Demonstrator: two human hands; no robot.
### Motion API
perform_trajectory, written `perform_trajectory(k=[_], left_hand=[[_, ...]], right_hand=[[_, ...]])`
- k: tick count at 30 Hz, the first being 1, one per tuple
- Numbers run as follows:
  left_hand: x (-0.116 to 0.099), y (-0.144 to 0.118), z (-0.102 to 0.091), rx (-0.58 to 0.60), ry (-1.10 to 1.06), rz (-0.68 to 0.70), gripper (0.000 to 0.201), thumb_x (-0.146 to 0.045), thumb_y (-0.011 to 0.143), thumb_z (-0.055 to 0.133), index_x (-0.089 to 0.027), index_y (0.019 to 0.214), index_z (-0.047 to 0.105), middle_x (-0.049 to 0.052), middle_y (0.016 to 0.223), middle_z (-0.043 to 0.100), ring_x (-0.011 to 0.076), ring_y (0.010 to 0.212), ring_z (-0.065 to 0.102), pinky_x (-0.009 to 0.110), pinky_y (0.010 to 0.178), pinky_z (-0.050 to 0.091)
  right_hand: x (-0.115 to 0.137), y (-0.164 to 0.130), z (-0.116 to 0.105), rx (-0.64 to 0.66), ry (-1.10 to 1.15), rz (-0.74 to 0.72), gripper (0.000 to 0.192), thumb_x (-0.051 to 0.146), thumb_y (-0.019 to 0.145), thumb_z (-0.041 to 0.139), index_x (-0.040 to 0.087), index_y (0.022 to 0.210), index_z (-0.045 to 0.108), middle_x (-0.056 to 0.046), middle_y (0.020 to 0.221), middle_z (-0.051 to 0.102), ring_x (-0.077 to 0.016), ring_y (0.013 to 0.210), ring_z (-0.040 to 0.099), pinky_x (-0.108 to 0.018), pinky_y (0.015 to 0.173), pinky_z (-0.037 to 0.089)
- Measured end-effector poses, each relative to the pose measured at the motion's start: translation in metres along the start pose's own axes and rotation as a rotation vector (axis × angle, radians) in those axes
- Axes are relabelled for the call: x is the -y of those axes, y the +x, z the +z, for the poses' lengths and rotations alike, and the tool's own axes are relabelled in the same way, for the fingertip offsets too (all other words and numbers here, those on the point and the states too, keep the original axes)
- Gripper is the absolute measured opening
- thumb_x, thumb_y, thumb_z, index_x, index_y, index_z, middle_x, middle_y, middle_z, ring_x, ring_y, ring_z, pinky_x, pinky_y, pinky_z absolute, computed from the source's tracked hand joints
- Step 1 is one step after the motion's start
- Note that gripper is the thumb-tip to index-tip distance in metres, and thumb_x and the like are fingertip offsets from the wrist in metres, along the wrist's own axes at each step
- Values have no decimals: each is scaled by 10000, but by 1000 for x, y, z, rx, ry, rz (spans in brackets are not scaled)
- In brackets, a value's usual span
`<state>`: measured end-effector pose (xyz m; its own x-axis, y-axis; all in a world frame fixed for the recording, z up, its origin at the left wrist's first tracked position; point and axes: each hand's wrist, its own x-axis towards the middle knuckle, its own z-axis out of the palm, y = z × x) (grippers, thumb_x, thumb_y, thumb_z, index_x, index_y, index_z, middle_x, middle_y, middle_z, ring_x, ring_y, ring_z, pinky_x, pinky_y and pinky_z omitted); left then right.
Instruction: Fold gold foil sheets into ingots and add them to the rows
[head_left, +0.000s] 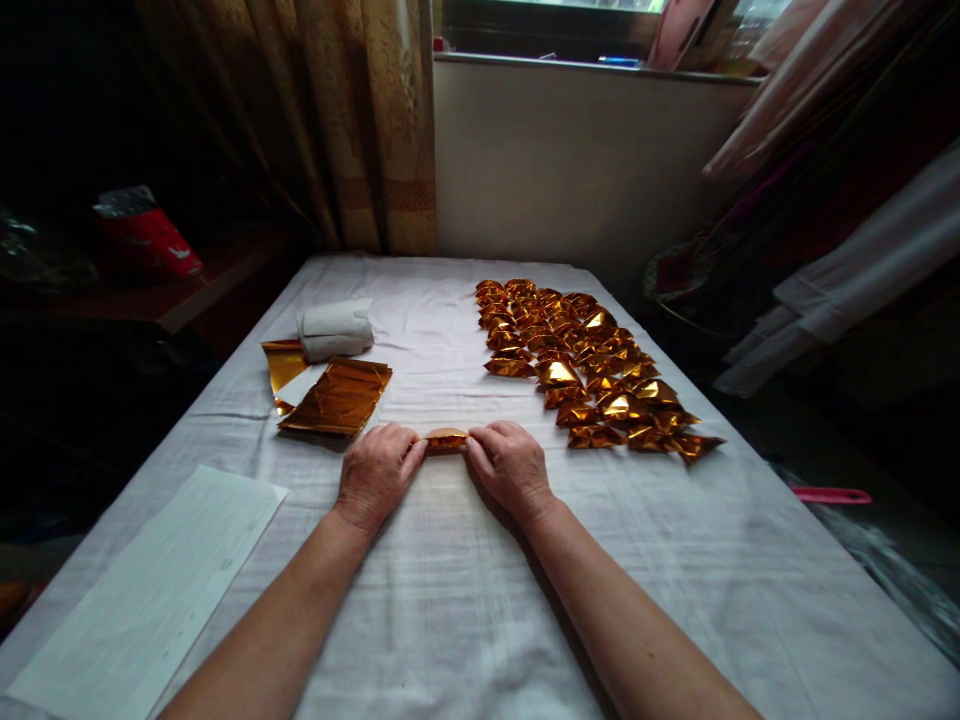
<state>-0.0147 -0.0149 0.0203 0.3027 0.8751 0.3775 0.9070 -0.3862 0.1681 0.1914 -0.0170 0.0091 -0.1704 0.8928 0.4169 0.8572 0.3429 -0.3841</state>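
Observation:
Between my two hands is a small folded gold foil paper piece [446, 440], boat-like in shape, low over the white-covered table. My left hand [379, 472] pinches its left end with thumb and fingers. The right end is pinched by my right hand [511, 465]. Both tips of the piece are hidden under the fingers. Just beyond my left hand lies a stack of flat gold foil sheets [341, 398]. To the right of my right hand, many folded gold foil pieces [577, 360] of similar shape sit in rows.
A white roll [335, 330] lies behind the sheets, beside another gold sheet [286, 368]. A lined paper sheet [150, 590] rests at the table's left. A curtain [360, 120] and wall [525, 160] border the far edge. Clothes [862, 270] hang at right, above a pink handle [832, 495].

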Motion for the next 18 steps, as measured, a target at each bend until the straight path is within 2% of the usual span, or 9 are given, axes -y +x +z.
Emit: perform_trajectory(k=[18], left_hand=[[0, 1, 3, 50, 71, -17, 166, -271, 938, 497, -207, 830, 604, 51, 843, 677, 219, 817, 606, 336, 744, 420]], right_hand=[[2, -1, -1, 11, 16, -103, 229, 280, 955, 524, 233, 858, 726, -36, 801, 674, -172, 781, 592, -274, 737, 413]])
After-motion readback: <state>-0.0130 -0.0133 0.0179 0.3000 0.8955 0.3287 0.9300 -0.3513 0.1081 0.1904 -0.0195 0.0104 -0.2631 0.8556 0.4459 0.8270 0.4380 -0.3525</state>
